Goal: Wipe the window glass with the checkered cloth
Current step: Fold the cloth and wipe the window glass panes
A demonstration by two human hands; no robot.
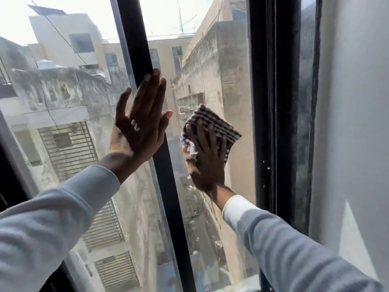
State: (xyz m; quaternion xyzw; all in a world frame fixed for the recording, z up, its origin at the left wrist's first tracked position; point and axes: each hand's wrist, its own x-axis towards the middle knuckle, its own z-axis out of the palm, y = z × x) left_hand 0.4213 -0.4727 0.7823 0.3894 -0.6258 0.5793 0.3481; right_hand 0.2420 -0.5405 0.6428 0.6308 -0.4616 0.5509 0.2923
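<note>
My right hand [207, 159] presses a folded dark-and-white checkered cloth [214, 124] flat against the right pane of the window glass [210, 70], fingers spread over it. My left hand [141, 123] lies flat and open on the black centre bar [168, 186] and the edge of the left pane, holding nothing. Both arms wear light grey sleeves. The glass looks dusty and streaked.
A thick black frame post [273, 102] bounds the right pane. A pale wall [353, 123] stands further right. Through the glass, weathered concrete buildings [69, 91] and a narrow alley far below are visible.
</note>
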